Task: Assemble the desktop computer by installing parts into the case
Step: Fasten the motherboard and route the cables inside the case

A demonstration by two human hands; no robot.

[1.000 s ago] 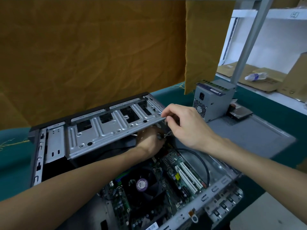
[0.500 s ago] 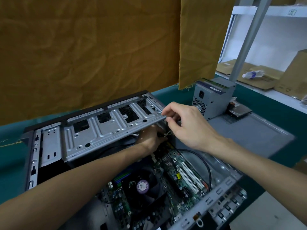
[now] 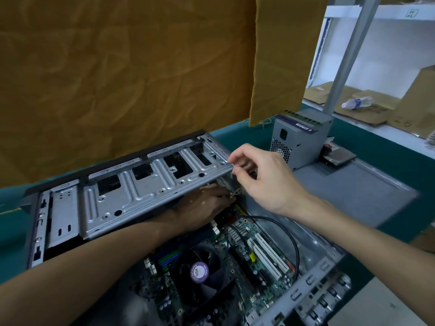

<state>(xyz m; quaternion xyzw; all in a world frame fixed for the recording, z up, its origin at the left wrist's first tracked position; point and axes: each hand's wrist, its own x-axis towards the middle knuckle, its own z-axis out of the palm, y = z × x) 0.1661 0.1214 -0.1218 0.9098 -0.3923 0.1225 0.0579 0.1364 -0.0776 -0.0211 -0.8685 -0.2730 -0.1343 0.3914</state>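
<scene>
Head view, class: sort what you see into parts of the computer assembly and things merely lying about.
Job in hand:
open grey metal computer case
silver perforated drive cage
green motherboard with black fan
grey boxy power supply
flat grey side panel

Lying about:
clear plastic water bottle
brown cardboard boxes

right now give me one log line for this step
left hand: under drive cage, grip unclear | right hand: fingers at cage corner | power supply: outside case

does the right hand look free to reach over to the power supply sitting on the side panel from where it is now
Probably yes: the right hand is at the drive cage corner, and nothing stands between it and the power supply. Whether its curled fingers grip anything is unclear.
</scene>
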